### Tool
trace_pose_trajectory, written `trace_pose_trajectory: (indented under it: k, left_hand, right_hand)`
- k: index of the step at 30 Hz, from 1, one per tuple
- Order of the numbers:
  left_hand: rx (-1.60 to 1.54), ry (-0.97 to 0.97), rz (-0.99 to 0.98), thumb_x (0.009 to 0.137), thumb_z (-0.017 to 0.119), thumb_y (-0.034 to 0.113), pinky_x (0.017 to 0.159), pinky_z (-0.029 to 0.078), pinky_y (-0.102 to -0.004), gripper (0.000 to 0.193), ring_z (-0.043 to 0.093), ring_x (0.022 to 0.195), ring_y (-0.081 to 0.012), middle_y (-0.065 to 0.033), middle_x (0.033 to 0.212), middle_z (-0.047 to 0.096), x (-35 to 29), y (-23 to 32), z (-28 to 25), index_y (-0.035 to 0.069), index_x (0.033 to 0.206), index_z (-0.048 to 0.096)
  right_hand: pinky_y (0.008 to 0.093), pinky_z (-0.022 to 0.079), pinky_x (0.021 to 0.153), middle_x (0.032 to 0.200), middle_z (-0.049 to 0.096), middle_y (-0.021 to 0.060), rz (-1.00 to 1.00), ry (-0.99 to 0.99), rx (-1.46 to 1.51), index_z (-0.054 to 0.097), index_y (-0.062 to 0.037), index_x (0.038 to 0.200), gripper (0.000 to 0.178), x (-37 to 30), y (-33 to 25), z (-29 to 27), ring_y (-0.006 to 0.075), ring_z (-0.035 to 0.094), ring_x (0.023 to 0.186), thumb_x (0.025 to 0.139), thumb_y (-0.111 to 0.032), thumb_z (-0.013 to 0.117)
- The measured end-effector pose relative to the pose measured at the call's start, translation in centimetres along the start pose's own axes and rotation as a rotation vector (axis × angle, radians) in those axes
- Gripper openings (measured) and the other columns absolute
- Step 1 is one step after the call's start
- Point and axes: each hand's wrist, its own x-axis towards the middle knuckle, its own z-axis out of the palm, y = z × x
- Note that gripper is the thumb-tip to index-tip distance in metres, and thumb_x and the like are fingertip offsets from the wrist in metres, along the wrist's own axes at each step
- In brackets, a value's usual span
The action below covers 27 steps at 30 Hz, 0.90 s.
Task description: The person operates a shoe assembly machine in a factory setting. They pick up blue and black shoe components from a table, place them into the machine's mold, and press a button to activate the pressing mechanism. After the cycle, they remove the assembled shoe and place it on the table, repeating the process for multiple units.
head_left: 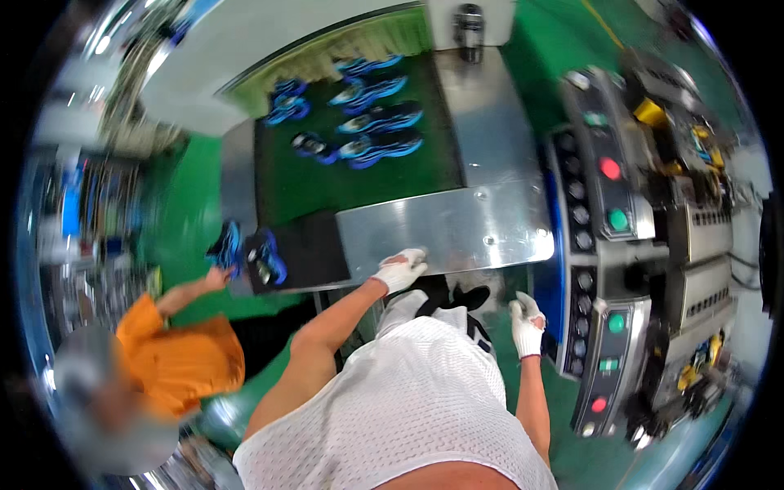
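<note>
My left hand [400,272], in a white glove, is at the front edge of a steel tabletop [437,226]. Its fingers are loosely curled but not closed, and I see nothing in them. My right hand [527,325], gloved the same way, hangs lower down beside the blue side of a machine [549,296]. Its fingers are apart and it holds nothing. Several blue and black shoes [382,147] lie beyond my hands on a dark green conveyor belt [302,190].
A person in an orange top [175,355] stands at the left, one hand near a blue shoe [227,245]. Another shoe [268,260] rests on a black mat [313,245]. The machine's control panels [614,192] with red and green buttons line my right. A dark metal cup [469,28] stands at the far end.
</note>
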Motion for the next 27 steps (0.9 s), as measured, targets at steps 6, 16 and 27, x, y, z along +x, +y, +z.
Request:
trace_pose_trajectory:
  k: [6,16,27]
  left_hand:
    - [-0.131,0.132,-0.147,0.097,0.063,0.038,0.099,0.051,-0.0449,0.047,0.064,0.120,-0.0350,-0.0185,0.130,0.065,0.6,-7.6,-6.0,0.008,0.133,0.060]
    - [-0.106,0.851,-0.314,0.086,0.077,0.046,0.105,0.046,-0.0500,0.083,0.053,0.130,-0.0421,-0.0191,0.150,0.049,13.3,-25.6,-28.9,0.012,0.153,0.040]
    - [0.133,0.697,-0.084,0.104,0.054,0.038,0.103,0.046,-0.0469,0.042,0.057,0.123,-0.0389,-0.0202,0.127,0.064,13.1,-24.1,-31.4,0.003,0.122,0.068]
  right_hand:
    - [0.0443,0.055,0.090,0.113,0.074,0.0192,-0.049,-0.159,-0.517,0.070,-0.0052,0.123,0.037,1.9,4.6,-0.7,0.0387,0.071,0.103,0.095,-0.030,0.066]
    - [0.0369,0.054,0.053,0.099,0.068,0.0103,0.980,0.041,-0.128,0.059,-0.0033,0.127,0.040,-10.7,4.4,-5.3,0.0197,0.062,0.066,0.091,-0.016,0.071]
    - [0.0436,0.052,0.101,0.133,0.066,0.0195,0.206,-0.209,-0.746,0.066,-0.0027,0.127,0.051,1.0,-6.5,0.0,0.0361,0.065,0.119,0.096,-0.042,0.056]
